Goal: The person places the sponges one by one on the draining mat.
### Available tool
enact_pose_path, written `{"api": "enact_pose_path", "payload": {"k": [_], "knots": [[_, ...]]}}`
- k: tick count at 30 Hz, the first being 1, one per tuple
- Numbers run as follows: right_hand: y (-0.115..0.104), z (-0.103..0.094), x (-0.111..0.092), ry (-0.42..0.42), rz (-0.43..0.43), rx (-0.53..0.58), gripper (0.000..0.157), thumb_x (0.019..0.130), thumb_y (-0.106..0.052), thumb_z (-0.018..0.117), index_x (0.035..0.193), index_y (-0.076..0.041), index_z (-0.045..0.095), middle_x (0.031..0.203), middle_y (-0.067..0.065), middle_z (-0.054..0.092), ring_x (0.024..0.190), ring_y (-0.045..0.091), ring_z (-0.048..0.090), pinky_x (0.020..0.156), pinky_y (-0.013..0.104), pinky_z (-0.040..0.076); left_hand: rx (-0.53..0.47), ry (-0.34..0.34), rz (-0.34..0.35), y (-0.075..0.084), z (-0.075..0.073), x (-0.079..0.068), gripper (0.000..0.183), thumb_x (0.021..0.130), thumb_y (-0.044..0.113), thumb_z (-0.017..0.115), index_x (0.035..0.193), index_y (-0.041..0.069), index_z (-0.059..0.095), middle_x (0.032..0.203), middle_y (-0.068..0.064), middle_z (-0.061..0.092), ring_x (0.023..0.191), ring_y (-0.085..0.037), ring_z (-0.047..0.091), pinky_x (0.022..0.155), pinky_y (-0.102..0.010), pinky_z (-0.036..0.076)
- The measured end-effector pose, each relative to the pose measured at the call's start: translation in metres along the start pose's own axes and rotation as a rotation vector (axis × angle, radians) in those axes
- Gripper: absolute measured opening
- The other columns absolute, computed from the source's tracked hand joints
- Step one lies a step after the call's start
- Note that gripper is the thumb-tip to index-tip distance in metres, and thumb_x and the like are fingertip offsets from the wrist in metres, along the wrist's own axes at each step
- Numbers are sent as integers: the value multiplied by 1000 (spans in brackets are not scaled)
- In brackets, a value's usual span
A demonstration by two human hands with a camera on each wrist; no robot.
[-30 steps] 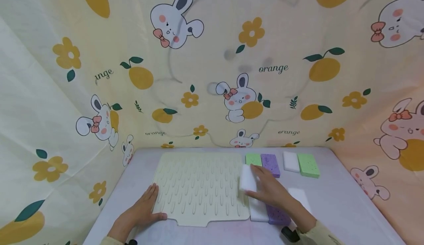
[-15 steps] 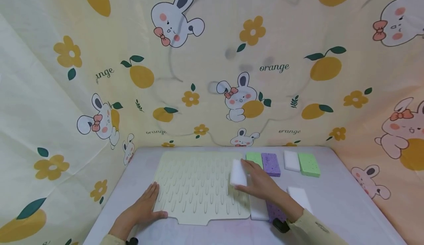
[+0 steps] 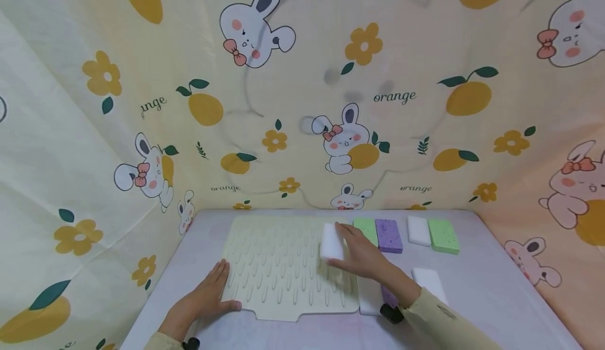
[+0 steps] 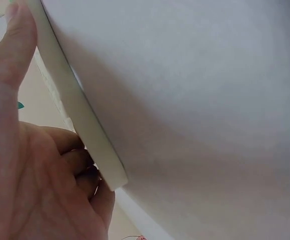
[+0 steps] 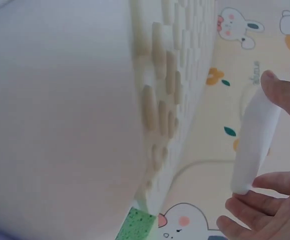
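Note:
A cream drying mat (image 3: 279,312) with rows of raised ridges lies on the table. My left hand (image 3: 205,295) rests at its near left corner, fingers along the left side and thumb by the front edge. The left wrist view shows the same hand (image 4: 39,175) touching the mat's thick edge (image 4: 92,130). Over the right part of the mat, my right hand (image 3: 361,255) grips a white sponge (image 3: 332,242). Seen from the right wrist, this white sponge (image 5: 255,142) is pinched upright between thumb and fingertips, raised above the ridges.
Along the mat's right side lie a green sponge (image 3: 366,229), a purple sponge (image 3: 389,236) and a white sponge (image 3: 370,296); the right forearm partly covers another purple sponge (image 3: 389,297). Farther right are another white sponge (image 3: 418,230), a green one and a white one. A printed curtain (image 3: 302,76) stands behind.
My right hand has carried the white sponge leftward, from the mat's right edge to over its ridges. The left hand stays at the corner.

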State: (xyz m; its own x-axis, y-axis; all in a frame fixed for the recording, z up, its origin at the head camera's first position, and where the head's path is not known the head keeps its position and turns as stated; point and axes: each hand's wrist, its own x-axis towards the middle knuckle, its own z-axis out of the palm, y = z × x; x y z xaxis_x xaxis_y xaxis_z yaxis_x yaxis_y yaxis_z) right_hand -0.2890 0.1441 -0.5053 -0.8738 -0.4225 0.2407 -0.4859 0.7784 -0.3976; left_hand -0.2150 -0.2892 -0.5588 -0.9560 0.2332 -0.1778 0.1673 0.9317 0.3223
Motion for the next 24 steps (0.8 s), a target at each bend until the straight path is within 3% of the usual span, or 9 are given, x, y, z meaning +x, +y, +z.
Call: {"api": "enact_pose_path", "payload": {"k": [16,24], "knots": [[-17,6,24,-59,25,41,113,75,-69,75,158,-8,29,156,16,39,141,34,41,111,51,43,-17,-13,-1,-1,1,1,129,71,72,72,154,-11,19,162,-30,13,151,-44,11,122,-55,20],[-21,14,37,-29,18,91,107,77,-59,81,156,-4,33,152,19,42,137,36,44,108,54,45,-14,-14,-14,-1,1,2,129,71,73,71,155,-10,19,163,-29,13,152,-43,11,122,-55,20]]}}
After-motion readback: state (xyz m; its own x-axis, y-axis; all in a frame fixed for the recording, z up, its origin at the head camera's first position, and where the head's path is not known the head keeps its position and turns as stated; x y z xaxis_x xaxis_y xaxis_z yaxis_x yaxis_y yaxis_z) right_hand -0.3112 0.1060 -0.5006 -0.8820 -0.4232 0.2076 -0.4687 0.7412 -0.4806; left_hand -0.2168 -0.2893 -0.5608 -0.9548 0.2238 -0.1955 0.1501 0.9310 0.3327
